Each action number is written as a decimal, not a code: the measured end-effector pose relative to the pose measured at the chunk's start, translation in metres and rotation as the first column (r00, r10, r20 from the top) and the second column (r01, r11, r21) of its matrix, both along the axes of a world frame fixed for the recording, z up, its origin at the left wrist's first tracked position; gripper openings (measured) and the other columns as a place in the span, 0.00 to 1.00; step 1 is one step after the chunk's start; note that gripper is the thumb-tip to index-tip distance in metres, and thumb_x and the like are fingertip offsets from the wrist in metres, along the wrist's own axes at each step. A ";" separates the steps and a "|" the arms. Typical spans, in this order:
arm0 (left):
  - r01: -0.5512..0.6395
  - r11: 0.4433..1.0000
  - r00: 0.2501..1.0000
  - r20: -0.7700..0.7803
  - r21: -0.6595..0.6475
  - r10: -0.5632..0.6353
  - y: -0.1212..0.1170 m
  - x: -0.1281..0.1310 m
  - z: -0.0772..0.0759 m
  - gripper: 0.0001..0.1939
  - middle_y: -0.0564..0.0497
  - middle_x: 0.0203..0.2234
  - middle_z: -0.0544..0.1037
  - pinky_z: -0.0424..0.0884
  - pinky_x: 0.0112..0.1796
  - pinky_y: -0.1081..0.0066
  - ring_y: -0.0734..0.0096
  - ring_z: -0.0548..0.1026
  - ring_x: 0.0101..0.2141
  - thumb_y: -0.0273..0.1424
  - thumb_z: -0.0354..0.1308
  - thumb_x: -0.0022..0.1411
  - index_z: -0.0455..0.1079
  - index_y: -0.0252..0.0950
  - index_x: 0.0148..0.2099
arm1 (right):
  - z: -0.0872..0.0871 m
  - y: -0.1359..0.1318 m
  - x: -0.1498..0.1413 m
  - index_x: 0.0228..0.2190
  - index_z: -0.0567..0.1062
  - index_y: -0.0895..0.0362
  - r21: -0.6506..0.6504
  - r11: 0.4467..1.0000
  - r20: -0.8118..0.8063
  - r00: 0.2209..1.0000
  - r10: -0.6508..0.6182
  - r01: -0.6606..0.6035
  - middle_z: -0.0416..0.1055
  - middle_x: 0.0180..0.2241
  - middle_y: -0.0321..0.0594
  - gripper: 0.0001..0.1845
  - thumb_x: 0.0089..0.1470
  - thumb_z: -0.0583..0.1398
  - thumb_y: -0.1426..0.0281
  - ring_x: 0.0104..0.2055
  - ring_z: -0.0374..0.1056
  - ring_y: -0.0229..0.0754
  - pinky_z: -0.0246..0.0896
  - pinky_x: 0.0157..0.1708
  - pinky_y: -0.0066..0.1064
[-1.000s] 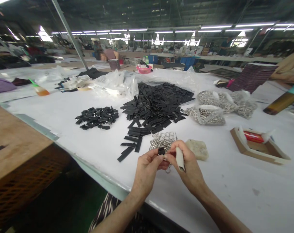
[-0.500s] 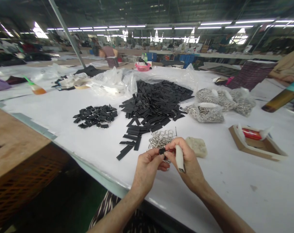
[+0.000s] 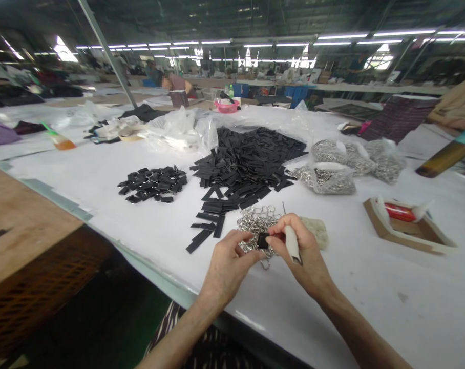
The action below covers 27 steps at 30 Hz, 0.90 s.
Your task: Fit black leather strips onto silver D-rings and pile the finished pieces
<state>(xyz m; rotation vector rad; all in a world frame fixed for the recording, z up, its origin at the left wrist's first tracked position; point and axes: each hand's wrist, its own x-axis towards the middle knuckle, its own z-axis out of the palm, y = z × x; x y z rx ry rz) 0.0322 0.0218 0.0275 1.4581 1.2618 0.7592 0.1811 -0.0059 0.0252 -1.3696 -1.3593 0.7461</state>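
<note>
Your patterned garment (image 3: 161, 333) shows at the near edge of the white surface (image 3: 371, 307). Your left hand (image 3: 228, 264) is over this edge area, thumb and forefinger parted beside a small black tab (image 3: 262, 241); whether a fingertip touches the tab cannot be told. Your right hand (image 3: 309, 259) pinches the tab between thumb and forefinger, directly above the near part of a pile of metal rings (image 3: 251, 220). The same hand carries a white-handled tool (image 3: 292, 243), its handle lying across the hand and its thin tip pointing away from you.

Just beyond your right hand, and partly hidden by it, lies a pale block (image 3: 317, 231). Farther right, an open cardboard tray (image 3: 399, 243) contains a red-wrapped item (image 3: 399, 211). To the left of the rings, loose black strips (image 3: 199, 240) lead back to a large heap of black strips (image 3: 251, 159). A smaller heap of black pieces with rings (image 3: 153, 184) lies apart on its left.

Clear bags of metal hardware (image 3: 334, 182) rest right of the large heap; crumpled clear plastic (image 3: 182, 133) lies behind it to the left. Farther back are a striped stack (image 3: 399, 118) and a pink basket (image 3: 227, 107).
</note>
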 end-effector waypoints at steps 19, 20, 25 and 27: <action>0.129 0.945 0.910 0.415 -0.300 0.007 0.003 0.017 -0.006 0.05 0.46 0.24 0.77 0.73 0.28 0.70 0.68 0.75 0.26 0.26 0.57 0.50 0.72 0.29 0.30 | 0.000 -0.001 -0.003 0.28 0.61 0.54 -0.032 0.999 -0.044 0.999 0.021 -0.022 0.66 0.30 0.34 0.08 0.47 0.56 0.76 0.30 0.62 0.38 0.58 0.31 0.30; 0.126 0.944 0.909 0.417 -0.303 0.013 0.003 0.016 -0.006 0.04 0.46 0.24 0.77 0.74 0.29 0.70 0.67 0.75 0.27 0.26 0.57 0.50 0.72 0.29 0.30 | 0.000 -0.001 -0.003 0.28 0.61 0.54 -0.032 0.999 -0.046 0.999 0.024 -0.025 0.66 0.30 0.34 0.08 0.47 0.56 0.76 0.30 0.62 0.38 0.59 0.31 0.30; 0.123 0.935 0.901 0.432 -0.331 0.034 0.003 0.015 -0.008 0.03 0.47 0.23 0.77 0.74 0.29 0.71 0.69 0.75 0.26 0.25 0.58 0.50 0.72 0.30 0.29 | -0.003 0.000 -0.003 0.28 0.61 0.54 -0.040 0.998 -0.025 0.999 0.047 -0.048 0.65 0.30 0.33 0.08 0.47 0.55 0.78 0.30 0.62 0.37 0.58 0.30 0.29; 0.130 0.934 0.904 0.427 -0.333 0.027 0.003 0.015 -0.007 0.03 0.47 0.23 0.77 0.74 0.29 0.71 0.69 0.75 0.26 0.25 0.58 0.50 0.72 0.29 0.29 | -0.003 0.000 -0.002 0.29 0.61 0.54 -0.049 0.997 -0.006 0.998 0.055 -0.055 0.65 0.30 0.33 0.08 0.47 0.55 0.78 0.29 0.62 0.36 0.57 0.30 0.28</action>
